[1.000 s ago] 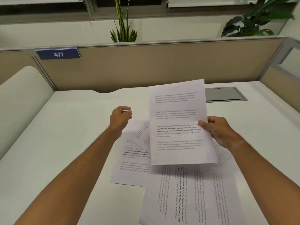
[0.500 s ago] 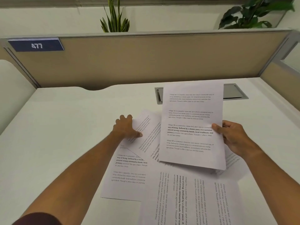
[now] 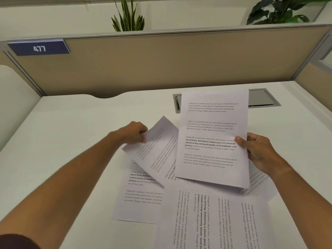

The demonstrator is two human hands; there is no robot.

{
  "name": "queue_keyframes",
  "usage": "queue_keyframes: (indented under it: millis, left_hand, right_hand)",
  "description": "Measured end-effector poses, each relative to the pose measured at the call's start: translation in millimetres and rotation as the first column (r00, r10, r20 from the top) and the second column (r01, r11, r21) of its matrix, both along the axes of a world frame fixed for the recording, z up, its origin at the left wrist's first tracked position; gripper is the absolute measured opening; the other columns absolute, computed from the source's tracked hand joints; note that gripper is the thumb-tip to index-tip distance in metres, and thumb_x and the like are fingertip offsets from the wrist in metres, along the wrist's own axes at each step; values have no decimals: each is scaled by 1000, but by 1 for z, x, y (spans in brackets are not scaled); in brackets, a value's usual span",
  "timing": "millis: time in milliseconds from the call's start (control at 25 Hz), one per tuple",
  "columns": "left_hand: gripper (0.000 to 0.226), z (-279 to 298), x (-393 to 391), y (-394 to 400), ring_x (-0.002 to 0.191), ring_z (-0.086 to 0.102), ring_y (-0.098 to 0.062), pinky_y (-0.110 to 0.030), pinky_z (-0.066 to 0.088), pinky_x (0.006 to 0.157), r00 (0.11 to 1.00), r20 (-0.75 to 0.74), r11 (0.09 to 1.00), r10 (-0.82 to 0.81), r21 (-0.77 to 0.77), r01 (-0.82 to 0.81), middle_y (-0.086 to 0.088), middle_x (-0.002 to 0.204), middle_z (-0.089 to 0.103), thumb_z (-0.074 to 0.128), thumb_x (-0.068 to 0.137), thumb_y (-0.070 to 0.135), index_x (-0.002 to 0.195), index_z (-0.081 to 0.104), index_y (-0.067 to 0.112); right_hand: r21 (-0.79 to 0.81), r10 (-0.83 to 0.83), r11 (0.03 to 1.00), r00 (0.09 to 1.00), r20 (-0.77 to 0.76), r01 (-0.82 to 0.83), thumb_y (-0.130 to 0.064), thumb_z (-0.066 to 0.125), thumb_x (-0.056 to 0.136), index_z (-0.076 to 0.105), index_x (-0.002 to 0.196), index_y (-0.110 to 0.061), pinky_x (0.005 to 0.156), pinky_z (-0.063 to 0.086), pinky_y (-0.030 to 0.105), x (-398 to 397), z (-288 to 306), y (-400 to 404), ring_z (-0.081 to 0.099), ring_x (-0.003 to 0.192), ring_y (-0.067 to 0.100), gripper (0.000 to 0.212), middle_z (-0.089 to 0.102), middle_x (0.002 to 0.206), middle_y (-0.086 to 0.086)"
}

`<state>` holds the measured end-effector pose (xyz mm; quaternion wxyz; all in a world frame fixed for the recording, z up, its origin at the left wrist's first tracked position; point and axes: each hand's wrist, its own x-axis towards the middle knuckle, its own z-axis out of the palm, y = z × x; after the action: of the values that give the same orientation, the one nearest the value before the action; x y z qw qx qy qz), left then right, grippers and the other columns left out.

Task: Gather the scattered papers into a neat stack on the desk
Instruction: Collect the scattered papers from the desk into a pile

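My right hand [image 3: 258, 151] grips an upright printed sheet [image 3: 212, 133] by its right edge, held above the white desk [image 3: 71, 141]. To its left, my left hand [image 3: 133, 133] pinches the upper left corner of a tilted sheet [image 3: 158, 150], whose near end curls up off the desk. Under both lie more printed papers: one flat at the left [image 3: 142, 196], a sideways one along the near edge [image 3: 215, 221], and another poking out under my right wrist [image 3: 258, 180].
A grey cable hatch [image 3: 260, 98] is set in the desk behind the raised sheet. A beige partition [image 3: 161, 65] with a blue "477" sign [image 3: 38, 48] runs along the back. Plants [image 3: 128, 17] stand behind it. A side partition closes the right.
My left hand went from resting flat on the tilted sheet to pinching its corner and lifting it. The sheet in my right hand stayed raised in about the same place.
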<state>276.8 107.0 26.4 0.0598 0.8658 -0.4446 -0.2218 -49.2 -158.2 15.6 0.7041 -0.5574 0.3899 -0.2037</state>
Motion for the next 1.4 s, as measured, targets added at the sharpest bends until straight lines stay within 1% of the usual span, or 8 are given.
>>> queue_keyframes:
  millis: [160, 360, 520, 880, 1040, 1200, 1320, 1400]
  left_hand:
    - [13, 17, 16, 4, 83, 58, -23, -32, 43, 69, 983, 90, 971, -162, 190, 143, -4, 90, 65, 67, 84, 18, 94, 68, 10]
    - [61, -8, 0, -8, 129, 42, -28, -39, 38, 104, 987, 121, 984, -109, 153, 90, -9, 140, 47, 65, 88, 32, 142, 41, 15]
    - [92, -29, -15, -13, 131, 32, -27, -46, 35, 105, 982, 137, 984, -128, 142, 108, -3, 143, 35, 75, 66, 59, 142, 36, 26]
    - [89, -20, -12, -33, 117, 42, -23, -46, 30, 101, 973, 166, 952, -163, 287, 111, -1, 121, 48, 78, 53, 67, 124, 45, 25]
    - [54, -13, -5, -28, 93, 54, -20, -35, 39, 83, 998, -26, 988, -53, 147, 56, 1, 107, 60, 82, 64, 47, 99, 48, 25]
    - [16, 1, -1, -26, 89, 57, -19, -26, 42, 71, 989, -145, 1000, 10, -24, -13, 0, 99, 64, 70, 84, 24, 96, 66, 14]
    - [14, 18, 0, -18, 82, 61, -11, -19, 44, 64, 893, -446, 984, 60, -126, -129, 5, 90, 69, 61, 88, 18, 94, 70, 10]
    - [33, 28, 0, -14, 68, 56, -14, -25, 43, 65, 802, -593, 968, 73, -152, -201, 2, 73, 63, 57, 89, 37, 79, 64, 7]
  right_hand:
    - [-5, 20, 1000, 1000, 4, -20, -7, 68, 88, 73, 98, -14, 57, 59, 24, 0, 0, 2, 76, 74, 15, 13, 79, 90, 0]
    - [8, 12, 1000, 1000, 9, -12, -7, 68, 88, 73, 99, -13, 56, 58, 23, -2, -1, 2, 76, 75, 15, 14, 79, 91, 1]
    - [9, 10, 1000, 1000, -2, -10, -7, 69, 87, 74, 97, -15, 57, 59, 23, -6, -4, 1, 76, 77, 15, 14, 79, 93, 1]
    - [17, 55, 998, 998, -21, -55, -9, 69, 87, 74, 102, -13, 59, 59, 24, -8, -9, 3, 76, 81, 17, 16, 78, 99, 4]
    - [101, 69, 992, 994, 80, -77, -13, 72, 80, 72, 108, -11, 73, 61, 32, -2, -1, 4, 74, 96, 24, 28, 76, 109, 8]
    - [78, 171, 981, 980, 104, -179, -14, 73, 78, 69, 114, -8, 84, 59, 39, 11, 11, 11, 70, 104, 29, 37, 74, 113, 10]
    - [35, 362, 932, 929, -72, -361, -6, 69, 86, 70, 112, -6, 78, 61, 34, 20, 6, 34, 72, 98, 29, 26, 76, 107, 11]
    - [67, 434, 901, 884, -176, -429, -4, 70, 86, 70, 108, -4, 72, 61, 33, 24, -3, 50, 74, 92, 27, 23, 77, 101, 11]
